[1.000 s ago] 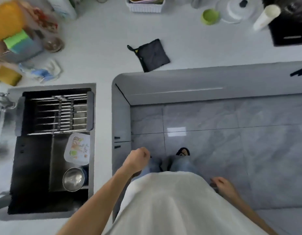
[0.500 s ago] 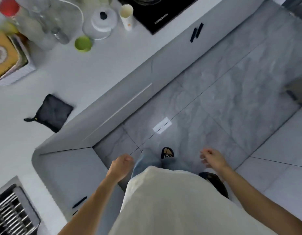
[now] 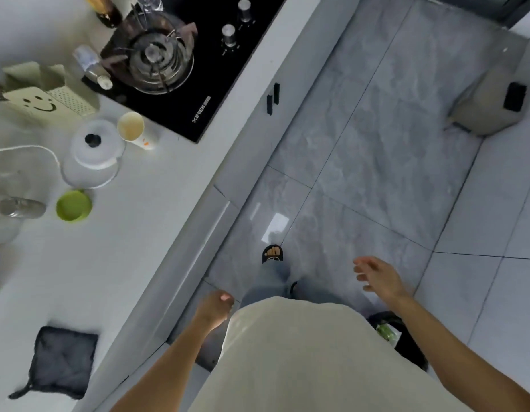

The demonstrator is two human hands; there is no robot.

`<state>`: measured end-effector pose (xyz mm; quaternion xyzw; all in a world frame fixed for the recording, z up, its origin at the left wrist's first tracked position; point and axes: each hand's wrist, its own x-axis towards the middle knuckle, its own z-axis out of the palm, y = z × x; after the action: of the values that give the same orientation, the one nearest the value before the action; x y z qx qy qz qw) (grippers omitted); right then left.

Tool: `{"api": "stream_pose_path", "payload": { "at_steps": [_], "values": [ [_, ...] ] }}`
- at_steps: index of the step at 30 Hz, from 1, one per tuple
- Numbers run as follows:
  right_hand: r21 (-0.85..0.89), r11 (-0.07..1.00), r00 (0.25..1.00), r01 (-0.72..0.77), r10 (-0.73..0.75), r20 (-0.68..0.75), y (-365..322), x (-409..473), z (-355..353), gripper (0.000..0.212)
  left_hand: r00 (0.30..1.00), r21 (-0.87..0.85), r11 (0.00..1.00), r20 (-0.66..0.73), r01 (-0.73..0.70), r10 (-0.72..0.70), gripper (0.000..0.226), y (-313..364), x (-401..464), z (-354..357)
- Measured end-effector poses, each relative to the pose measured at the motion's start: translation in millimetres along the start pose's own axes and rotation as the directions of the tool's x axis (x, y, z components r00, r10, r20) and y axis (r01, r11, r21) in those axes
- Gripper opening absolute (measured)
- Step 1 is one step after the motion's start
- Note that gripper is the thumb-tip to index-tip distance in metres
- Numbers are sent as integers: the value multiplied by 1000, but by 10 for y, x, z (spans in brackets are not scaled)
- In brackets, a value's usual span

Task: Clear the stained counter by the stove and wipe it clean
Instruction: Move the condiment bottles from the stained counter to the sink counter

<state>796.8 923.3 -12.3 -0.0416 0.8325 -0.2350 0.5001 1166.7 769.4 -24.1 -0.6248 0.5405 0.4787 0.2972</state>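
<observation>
Both hands hang empty over the floor — left hand (image 3: 214,307) loosely curled, right hand (image 3: 376,275) spread — beside the white surface (image 3: 133,233) holding a dark cloth (image 3: 63,361).

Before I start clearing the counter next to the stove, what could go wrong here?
1. The paper cup stands at the stove edge, close against the white lidded pot; reaching for either could tip it, and it may hold liquid.
2. The pot's lid looks loose and could slide off if lifted carelessly.
3. The dark cloth lies well away from the clutter; both hands, left hand and right hand, are empty, so fetch it first.
</observation>
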Motion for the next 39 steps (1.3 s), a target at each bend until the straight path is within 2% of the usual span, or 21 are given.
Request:
{"api": "stream_pose_path", "payload": {
  "at_steps": [4, 7, 10, 13, 15, 20, 23, 31, 35, 39],
  "values": [
    [78, 982, 984, -172, 176, -40, 238, 27, -83, 20, 991, 49, 990, 4, -132, 132, 26, 1042, 267, -469],
    [161, 948, 960, -274, 279, -8, 382, 57, -204, 25, 979, -38, 979, 14, -201, 202, 20, 1878, 394, -749],
    [323, 875, 926, -361, 376, 15, 410, 133, -411, 25, 960, -120, 953, 3, -277, 280, 18, 2620, 500, -957],
    [420, 805, 895, -418, 443, 41, 263, 360, -652, 22, 945, -64, 943, 7, -327, 328, 22, 3230, 671, -1092],
    [421, 799, 887, -430, 460, 33, 81, 591, -839, 22, 949, -9, 949, 20, -314, 314, 21, 3545, 789, -1158],
    [344, 883, 934, -319, 355, -44, -619, 1234, -1371, 18, 973, 76, 970, 0, -231, 232, 29, 4003, 995, -1285],
    [291, 928, 963, -234, 263, -64, -1205, 1615, -1718, 21, 982, 152, 971, -19, -183, 188, 24, 4138, 1053, -1359],
    [243, 969, 997, -42, 58, -57, -2856, 2514, -2425, 18, 997, 292, 953, 11, -79, 79, 24, 4567, 1225, -1634],
    [231, 973, 997, -20, 35, -63, -3378, 2917, -2670, 19, 995, 324, 941, 13, -100, 102, 25, 5065, 1441, -1877],
    [213, 973, 991, -91, 109, -73, -3555, 3186, -2865, 19, 986, 425, 891, 37, -163, 162, 16, 5820, 1695, -2137]
  ]
}}
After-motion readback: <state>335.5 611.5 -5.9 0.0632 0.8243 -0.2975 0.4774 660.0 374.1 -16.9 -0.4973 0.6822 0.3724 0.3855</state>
